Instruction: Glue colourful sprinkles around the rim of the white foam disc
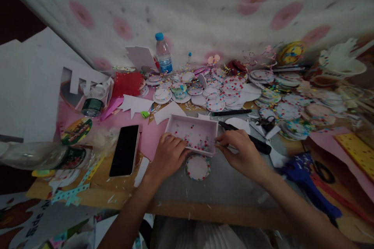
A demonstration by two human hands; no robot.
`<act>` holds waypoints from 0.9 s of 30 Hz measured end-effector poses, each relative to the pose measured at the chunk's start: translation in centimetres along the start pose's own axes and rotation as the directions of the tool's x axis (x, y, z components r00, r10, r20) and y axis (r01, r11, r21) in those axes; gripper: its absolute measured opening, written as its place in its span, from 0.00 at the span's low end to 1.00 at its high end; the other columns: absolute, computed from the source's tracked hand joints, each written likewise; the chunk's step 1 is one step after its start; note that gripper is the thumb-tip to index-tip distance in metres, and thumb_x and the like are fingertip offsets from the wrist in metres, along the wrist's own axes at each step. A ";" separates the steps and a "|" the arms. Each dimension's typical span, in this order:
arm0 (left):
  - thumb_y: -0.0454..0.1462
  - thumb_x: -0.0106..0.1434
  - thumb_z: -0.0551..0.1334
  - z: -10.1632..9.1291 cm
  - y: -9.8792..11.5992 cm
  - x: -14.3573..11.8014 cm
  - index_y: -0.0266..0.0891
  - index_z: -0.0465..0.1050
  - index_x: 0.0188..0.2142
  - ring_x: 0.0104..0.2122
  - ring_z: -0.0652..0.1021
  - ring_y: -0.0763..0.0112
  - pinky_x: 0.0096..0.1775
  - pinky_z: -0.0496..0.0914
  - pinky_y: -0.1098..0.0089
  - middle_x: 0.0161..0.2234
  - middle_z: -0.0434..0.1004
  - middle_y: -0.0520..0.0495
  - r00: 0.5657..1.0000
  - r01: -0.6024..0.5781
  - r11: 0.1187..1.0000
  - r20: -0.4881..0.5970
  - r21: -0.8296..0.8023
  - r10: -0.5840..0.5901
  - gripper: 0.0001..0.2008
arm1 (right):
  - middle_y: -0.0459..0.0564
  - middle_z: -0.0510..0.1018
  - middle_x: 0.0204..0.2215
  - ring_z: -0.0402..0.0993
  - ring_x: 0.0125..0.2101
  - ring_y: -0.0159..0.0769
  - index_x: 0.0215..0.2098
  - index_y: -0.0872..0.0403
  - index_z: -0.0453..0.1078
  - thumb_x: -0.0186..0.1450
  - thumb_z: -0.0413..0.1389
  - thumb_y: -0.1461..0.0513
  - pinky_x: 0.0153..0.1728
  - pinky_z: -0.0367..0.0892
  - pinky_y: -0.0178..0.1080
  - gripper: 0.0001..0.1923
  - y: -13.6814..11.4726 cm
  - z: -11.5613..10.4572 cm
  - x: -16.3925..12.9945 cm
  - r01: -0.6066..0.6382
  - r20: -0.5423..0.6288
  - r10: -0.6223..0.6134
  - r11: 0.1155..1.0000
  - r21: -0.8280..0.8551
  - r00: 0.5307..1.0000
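Observation:
A shallow pale pink box (175,122) with small red, blue and other coloured beads (201,142) scattered inside sits before me. My left hand (169,153) is closed over its front left part, fingers curled on the rim. At the box's right wall, the thumb and fingers of my right hand (241,149) are pinched together; they appear to grip the wall, and the fingertips are partly hidden. Just in front of the box lies a round white disc (198,167) with coloured beads around its edge.
Bead-edged discs (216,93) are heaped behind the box. A phone (124,150) and a lying bottle (43,155) are on the left; a water bottle (163,54) stands behind. Black scissors (257,142), a pen (231,112) and a blue glue gun (309,183) lie right.

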State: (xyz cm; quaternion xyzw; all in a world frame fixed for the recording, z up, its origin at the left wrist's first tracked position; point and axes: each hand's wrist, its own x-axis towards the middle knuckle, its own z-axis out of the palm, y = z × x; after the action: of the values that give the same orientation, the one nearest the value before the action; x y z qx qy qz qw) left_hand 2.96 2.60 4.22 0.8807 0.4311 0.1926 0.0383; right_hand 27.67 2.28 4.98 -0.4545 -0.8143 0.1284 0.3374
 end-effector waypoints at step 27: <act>0.33 0.64 0.61 2.3 1.8 -1.5 0.35 0.75 0.38 0.32 0.73 0.62 0.35 0.61 0.62 0.30 0.78 0.48 0.992 0.061 0.990 -0.120 0.130 -0.045 0.04 | 0.47 0.70 0.22 0.67 0.27 0.36 0.24 0.53 0.59 0.55 0.49 0.74 0.33 0.52 0.39 0.11 -1.9 -0.3 2.4 0.118 0.269 -0.055 0.967 -0.224 0.962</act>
State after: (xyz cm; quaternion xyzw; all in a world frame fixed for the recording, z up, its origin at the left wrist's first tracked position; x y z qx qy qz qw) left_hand 4.34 0.50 2.09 0.8567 0.4679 0.2133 -0.0406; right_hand 25.73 3.15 7.20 -0.4345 -0.8803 0.0735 0.1757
